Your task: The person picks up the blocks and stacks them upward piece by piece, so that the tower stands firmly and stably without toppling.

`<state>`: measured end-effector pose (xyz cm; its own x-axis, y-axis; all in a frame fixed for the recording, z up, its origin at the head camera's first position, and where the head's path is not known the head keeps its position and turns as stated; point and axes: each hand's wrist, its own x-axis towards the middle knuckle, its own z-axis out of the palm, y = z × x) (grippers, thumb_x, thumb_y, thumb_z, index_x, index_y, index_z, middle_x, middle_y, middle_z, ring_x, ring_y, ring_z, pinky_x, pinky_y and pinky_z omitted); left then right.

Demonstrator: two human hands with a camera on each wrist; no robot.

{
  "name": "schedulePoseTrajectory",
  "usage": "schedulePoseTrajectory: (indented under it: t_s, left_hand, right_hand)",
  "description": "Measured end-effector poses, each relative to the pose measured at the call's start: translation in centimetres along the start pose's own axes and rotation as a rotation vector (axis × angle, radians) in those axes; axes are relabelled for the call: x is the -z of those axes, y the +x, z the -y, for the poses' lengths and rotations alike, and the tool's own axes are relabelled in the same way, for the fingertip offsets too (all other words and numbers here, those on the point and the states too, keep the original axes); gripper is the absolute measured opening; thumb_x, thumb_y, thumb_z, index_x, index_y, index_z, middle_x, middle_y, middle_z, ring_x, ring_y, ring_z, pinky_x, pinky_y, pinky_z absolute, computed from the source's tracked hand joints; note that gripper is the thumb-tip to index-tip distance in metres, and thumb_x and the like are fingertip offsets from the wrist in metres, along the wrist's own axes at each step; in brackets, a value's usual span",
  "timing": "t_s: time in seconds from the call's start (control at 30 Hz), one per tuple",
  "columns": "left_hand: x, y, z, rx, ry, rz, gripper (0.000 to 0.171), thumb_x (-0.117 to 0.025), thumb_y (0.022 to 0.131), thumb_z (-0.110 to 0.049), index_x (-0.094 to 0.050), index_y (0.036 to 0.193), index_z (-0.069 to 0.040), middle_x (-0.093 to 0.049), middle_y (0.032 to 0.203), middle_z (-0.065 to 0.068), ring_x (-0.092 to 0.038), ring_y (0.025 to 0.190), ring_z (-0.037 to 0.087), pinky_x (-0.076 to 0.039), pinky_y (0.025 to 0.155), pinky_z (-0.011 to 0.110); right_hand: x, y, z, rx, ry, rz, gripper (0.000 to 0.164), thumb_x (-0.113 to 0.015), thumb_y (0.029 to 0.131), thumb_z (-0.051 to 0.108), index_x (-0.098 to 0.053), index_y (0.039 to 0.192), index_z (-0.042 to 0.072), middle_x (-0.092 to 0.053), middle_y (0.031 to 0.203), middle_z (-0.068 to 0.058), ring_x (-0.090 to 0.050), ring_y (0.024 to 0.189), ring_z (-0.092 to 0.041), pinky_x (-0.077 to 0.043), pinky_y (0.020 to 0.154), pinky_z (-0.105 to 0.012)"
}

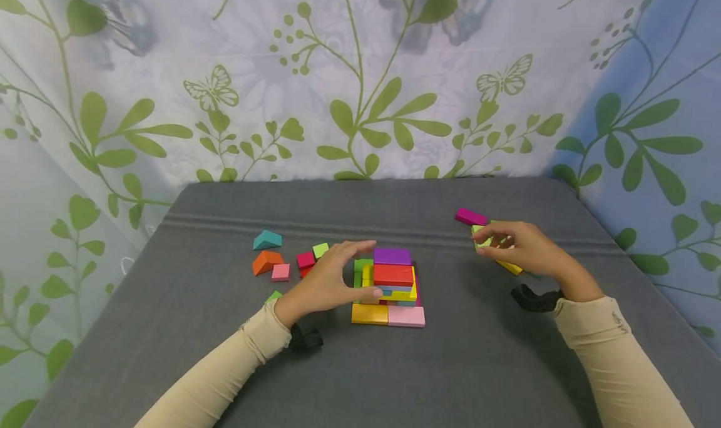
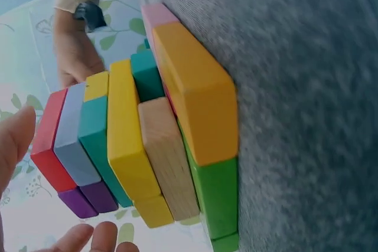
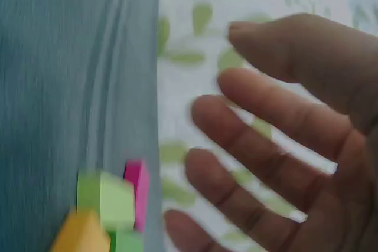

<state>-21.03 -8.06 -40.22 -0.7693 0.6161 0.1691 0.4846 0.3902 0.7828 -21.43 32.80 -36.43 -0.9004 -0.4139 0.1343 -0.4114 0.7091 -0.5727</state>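
Note:
A layered stack of coloured wooden blocks stands mid-table, with a red block (image 1: pixel 393 275) and a purple block (image 1: pixel 392 256) at its top. At its front base lie an orange block (image 1: pixel 369 315) and a pink block (image 1: pixel 407 316). My left hand (image 1: pixel 332 283) is at the stack's left side, thumb and fingers spread apart and holding nothing. In the left wrist view a yellow block (image 2: pixel 127 134) and a bare wood block (image 2: pixel 167 154) show in the layers. My right hand (image 1: pixel 524 248) hovers over a few blocks at the right, its fingers (image 3: pixel 254 134) loosely bent around nothing.
Left of the stack lie loose blocks, among them a teal one (image 1: pixel 267 239), an orange one (image 1: pixel 266 263) and a small pink one (image 1: pixel 280 272). Near my right hand are a magenta block (image 1: pixel 470 216) and a light green block (image 3: pixel 106 199). A patterned curtain (image 1: pixel 383 134) hangs behind the grey table (image 1: pixel 450 365).

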Motion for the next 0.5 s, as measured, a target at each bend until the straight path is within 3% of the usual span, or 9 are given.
schedulePoseTrajectory:
  t_s: [0.23,0.5]
  left_hand:
    - [-0.3,0.3,-0.3,0.034,-0.060,-0.008,0.080,-0.088,0.092,-0.028,-0.051,0.159,-0.003,-0.059,0.152,0.012,-0.058,0.134,0.032,-0.047,0.113,0.057]
    - [-0.3,1.0,-0.5,0.062,-0.062,0.016,0.080,-0.089,0.089,-0.032,-0.055,0.155,-0.004,-0.062,0.149,0.011,-0.058,0.135,0.031,-0.049,0.112,0.056]
  right_hand:
    - [1.8,-1.7,-4.1,-0.249,-0.129,0.091,0.026,-0.078,0.101,0.018,-0.077,0.116,-0.003,-0.077,0.105,-0.008,-0.068,0.092,-0.023,-0.057,0.074,-0.039]
    - [1.4,-2.8,-5.8,-0.314,-0.237,0.105,0.035,-0.089,0.090,0.024,-0.077,0.105,-0.005,-0.076,0.098,-0.014,-0.069,0.089,-0.033,-0.057,0.081,-0.056]
